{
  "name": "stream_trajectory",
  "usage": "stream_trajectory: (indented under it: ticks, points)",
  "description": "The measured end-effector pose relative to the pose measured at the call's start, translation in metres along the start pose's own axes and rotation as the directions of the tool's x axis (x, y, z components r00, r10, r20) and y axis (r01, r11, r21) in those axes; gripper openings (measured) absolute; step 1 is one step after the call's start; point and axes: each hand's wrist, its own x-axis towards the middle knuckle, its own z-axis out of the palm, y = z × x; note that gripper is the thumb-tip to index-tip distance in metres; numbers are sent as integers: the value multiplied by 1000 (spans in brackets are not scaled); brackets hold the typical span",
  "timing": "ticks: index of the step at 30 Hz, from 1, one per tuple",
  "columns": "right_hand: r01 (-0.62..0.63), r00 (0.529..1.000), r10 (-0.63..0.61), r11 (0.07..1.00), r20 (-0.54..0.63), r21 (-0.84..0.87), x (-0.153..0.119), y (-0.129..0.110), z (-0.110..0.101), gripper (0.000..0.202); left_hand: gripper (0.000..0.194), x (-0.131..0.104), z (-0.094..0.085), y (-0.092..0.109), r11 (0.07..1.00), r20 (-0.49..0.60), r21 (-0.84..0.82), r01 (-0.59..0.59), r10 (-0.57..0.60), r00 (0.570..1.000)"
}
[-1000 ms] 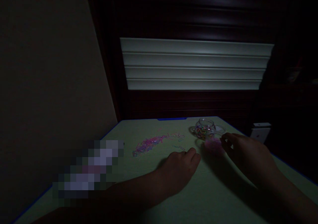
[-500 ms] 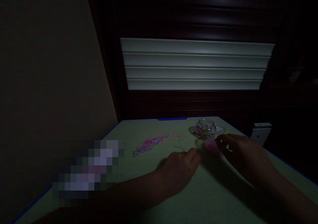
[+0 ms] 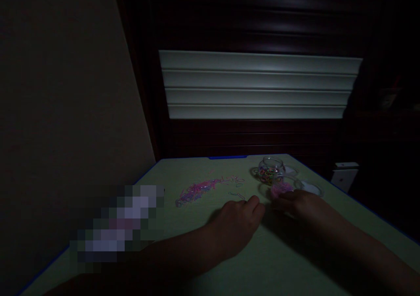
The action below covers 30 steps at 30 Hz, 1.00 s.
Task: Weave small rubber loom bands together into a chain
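Note:
My left hand (image 3: 241,223) rests on the pale green table with its fingers pressed together; whatever they hold, if anything, is hidden. My right hand (image 3: 298,206) is at the near side of a clear jar of pink bands (image 3: 281,190), its fingers bent low beside it; their tips are too dark to make out. Just behind stands an open glass jar (image 3: 271,171) with multicoloured bands inside. A long pile of pink and purple bands (image 3: 197,191) lies left of the jars. A few loose bands (image 3: 236,195) are beyond my left hand.
Two round lids lie at the right, one (image 3: 310,188) beside my right wrist and another (image 3: 290,171) behind the jars. The table (image 3: 256,265) has a blue edge. A blurred-out object covers its left side. A white box (image 3: 344,177) stands beyond the right edge.
My right hand has moved left and down, to the near side of the pink-band jar. The lid by my right wrist now shows. My left hand has stayed in place.

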Motion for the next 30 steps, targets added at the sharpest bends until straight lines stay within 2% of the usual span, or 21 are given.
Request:
stream_trajectory:
  ticks: [9,17,23,30]
  points:
    - [4,999,-7,998,39,67,-1,3,2,17,15,0,2,-1,1000,-10,10,0,0,1000]
    - [-23,998,18,996,64,81,0,4,3,18,15,1,-3,-2,996,55,82,-35,31,998]
    - [-1,998,-2,999,60,38,0,3,2,18,13,5,-1,-18,972,138,225,70,-103,985]
    - [28,999,-30,998,31,52,-1,5,4,16,18,8,4,-44,909,166,340,241,-311,936]
